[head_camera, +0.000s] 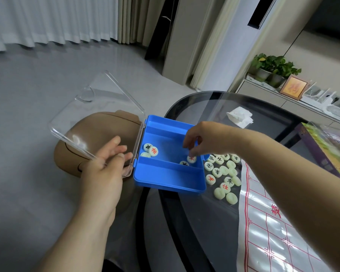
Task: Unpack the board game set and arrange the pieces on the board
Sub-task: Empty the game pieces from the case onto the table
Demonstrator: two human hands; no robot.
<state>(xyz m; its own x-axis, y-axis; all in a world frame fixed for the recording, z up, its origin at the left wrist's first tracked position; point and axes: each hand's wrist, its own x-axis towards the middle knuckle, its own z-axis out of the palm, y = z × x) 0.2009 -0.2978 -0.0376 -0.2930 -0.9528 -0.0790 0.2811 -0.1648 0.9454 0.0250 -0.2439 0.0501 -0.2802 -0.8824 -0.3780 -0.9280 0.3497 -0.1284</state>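
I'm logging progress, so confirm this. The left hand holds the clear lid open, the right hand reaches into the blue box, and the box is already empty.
Not empty. The head view shows the blue box holds pieces: three at its left end and two under the right hand, which does reach in. The left hand does hold the clear lid open.

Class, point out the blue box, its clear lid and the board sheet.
blue box (169, 179), head view, front wall.
clear lid (101, 114), head view, flat panel.
board sheet (273, 234), head view, red grid.
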